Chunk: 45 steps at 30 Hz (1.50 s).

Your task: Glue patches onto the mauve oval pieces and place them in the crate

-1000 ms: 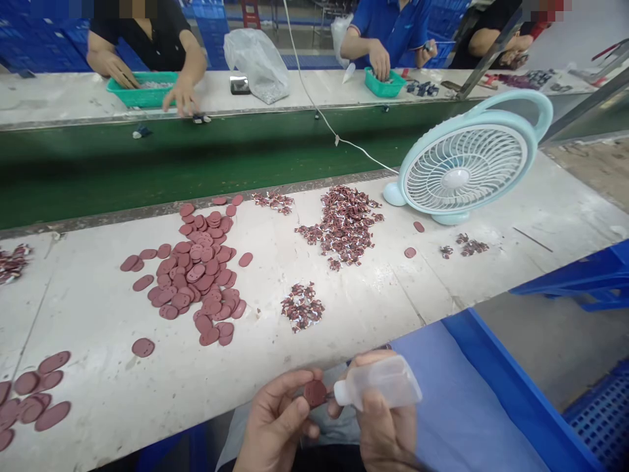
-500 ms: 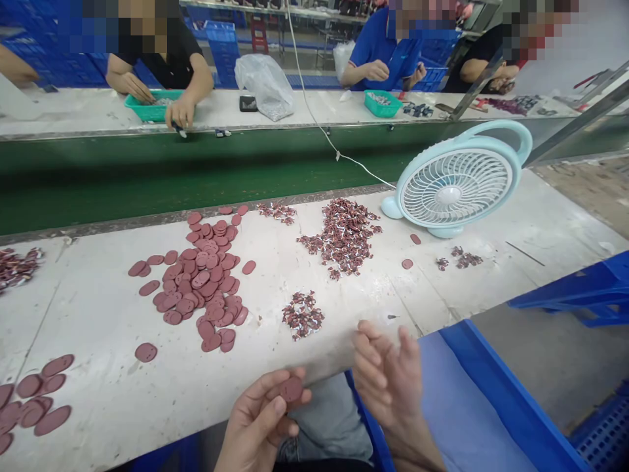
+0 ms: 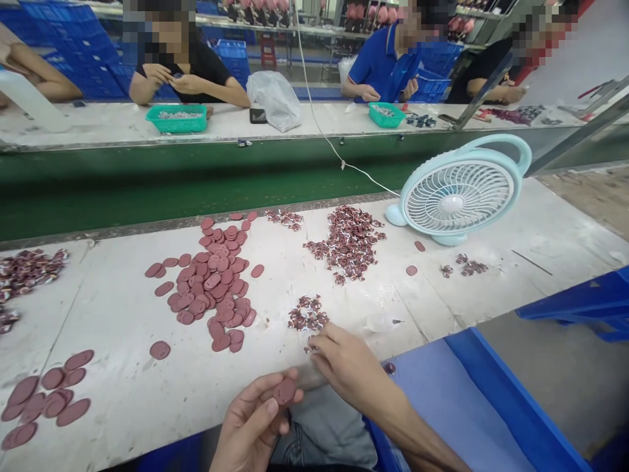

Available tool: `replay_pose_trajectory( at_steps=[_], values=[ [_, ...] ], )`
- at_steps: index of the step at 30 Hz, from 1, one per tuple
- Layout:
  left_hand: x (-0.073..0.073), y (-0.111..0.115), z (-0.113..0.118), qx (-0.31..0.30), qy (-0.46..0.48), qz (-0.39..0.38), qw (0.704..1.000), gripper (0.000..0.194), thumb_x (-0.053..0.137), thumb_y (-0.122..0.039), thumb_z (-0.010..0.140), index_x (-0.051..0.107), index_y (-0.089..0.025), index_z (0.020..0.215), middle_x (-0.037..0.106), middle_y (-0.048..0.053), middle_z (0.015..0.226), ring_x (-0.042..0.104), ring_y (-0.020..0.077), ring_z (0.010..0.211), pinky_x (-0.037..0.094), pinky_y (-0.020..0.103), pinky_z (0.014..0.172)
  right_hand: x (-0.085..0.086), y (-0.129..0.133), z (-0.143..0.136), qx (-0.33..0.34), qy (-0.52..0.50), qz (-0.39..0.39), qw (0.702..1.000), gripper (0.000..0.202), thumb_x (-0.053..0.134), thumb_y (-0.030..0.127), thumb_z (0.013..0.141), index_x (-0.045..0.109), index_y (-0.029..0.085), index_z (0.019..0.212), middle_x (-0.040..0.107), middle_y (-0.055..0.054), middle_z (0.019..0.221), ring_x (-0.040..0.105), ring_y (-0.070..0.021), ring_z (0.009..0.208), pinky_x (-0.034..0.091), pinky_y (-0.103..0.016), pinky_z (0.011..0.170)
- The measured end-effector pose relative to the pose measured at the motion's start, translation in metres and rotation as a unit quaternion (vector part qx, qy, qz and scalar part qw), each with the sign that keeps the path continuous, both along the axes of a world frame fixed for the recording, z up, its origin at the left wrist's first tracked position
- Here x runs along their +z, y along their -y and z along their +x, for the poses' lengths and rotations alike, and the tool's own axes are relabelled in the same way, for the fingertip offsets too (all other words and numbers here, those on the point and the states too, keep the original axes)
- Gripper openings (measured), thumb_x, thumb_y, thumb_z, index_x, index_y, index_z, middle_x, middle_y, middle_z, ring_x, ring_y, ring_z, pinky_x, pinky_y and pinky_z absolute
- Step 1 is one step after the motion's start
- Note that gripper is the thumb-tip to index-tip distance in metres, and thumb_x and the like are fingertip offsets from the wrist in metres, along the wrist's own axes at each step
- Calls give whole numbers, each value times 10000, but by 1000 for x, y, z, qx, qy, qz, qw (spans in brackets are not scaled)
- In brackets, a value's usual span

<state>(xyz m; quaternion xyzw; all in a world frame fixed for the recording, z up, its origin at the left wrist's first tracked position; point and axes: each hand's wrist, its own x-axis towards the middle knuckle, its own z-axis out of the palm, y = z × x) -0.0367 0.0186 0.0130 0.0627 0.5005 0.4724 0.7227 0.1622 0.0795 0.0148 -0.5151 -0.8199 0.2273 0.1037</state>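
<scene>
My left hand [image 3: 253, 419] holds a flat reddish-brown oval disc [image 3: 285, 391] between thumb and fingers, just past the table's near edge. My right hand [image 3: 346, 367] reaches left over the table. Its bent fingertips meet at a small brown-and-white piece [image 3: 310, 345], at the near side of a little heap of such pieces [image 3: 307, 313]. Right of that hand lies a clear bottle [image 3: 381, 322] with a thin dark tip. A dark red piece [image 3: 389, 368] shows at the edge of the blue bin [image 3: 521, 400].
A large pile of oval discs [image 3: 213, 278] covers the table's left middle, with more discs [image 3: 54, 393] at lower left. Farther back lie a bigger heap of small pieces [image 3: 348, 239] and a light-blue fan [image 3: 455, 196]. Co-workers sit across the green gap [image 3: 196, 177], near green baskets [image 3: 177, 119].
My right hand has swung left from beside the bottle to the little heap, its fingers closing. A dark red piece now shows at the bin. My left hand keeps the disc. The view shifted slightly.
</scene>
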Motion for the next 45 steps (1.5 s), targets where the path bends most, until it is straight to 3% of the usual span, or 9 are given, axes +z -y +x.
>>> replay_pose_trajectory(
  at_steps=[6,11,13,15,18,24,32,41,45],
  values=[
    [-3,0,0,-7,10,22,1000,305,980,-328,618,848,-250,882,885,90,1072,832,237,845,525,169,482,2,2,3,43,-5,22,999,182,541,129,983,687,209,908,665,-45,904,648,-192,826,505,-294,697],
    [-4,4,2,-12,1,15,1000,335,991,-355,595,835,-234,866,886,94,1063,826,244,899,572,186,576,3,14,-4,-65,-129,22,989,171,560,90,879,696,177,935,701,-61,862,674,-202,776,540,-316,700],
    [-5,6,4,-8,-24,20,999,334,996,-351,578,836,-243,850,890,80,1044,821,250,910,598,210,620,6,27,-9,-148,-269,-67,949,105,601,187,888,705,191,900,717,-33,787,664,-169,667,545,-290,629],
    [-5,8,7,-1,-50,31,998,318,999,-338,568,841,-249,830,893,75,1027,810,245,913,607,220,645,7,41,-16,-219,-404,-175,871,118,661,307,875,715,211,833,729,-4,694,634,-144,556,524,-262,536],
    [-4,8,13,-7,-64,41,997,314,1003,-351,552,847,-246,804,897,80,973,795,223,832,596,214,616,7,54,-26,-255,-477,-235,808,141,718,355,832,748,220,809,781,-13,693,683,-155,558,552,-256,536],
    [1,6,20,-13,-76,51,996,298,1000,-337,545,814,-226,748,893,80,972,778,202,742,567,210,577,11,54,-30,-258,-490,-250,794,87,734,296,810,754,211,808,825,-31,746,759,-180,622,608,-251,584],
    [-6,8,22,-43,-102,57,992,297,996,-445,509,797,-231,564,885,85,948,771,245,791,557,231,556,20,46,-21,-231,-446,-235,832,78,725,167,751,779,212,787,814,-9,750,737,-141,597,596,-212,571],
    [-14,13,24,-52,-117,78,989,206,935,-436,614,806,-282,566,876,100,958,781,303,827,579,304,553,13,48,-21,-258,-461,-259,809,12,754,211,749,756,207,760,795,-2,690,725,-138,564,593,-208,535],
    [-18,15,26,-59,-122,92,986,175,920,-457,645,819,-319,611,879,76,978,794,319,865,610,336,591,7,51,-21,-272,-486,-281,782,30,760,240,776,757,211,784,795,-1,689,728,-135,567,590,-203,537]
  ],
)
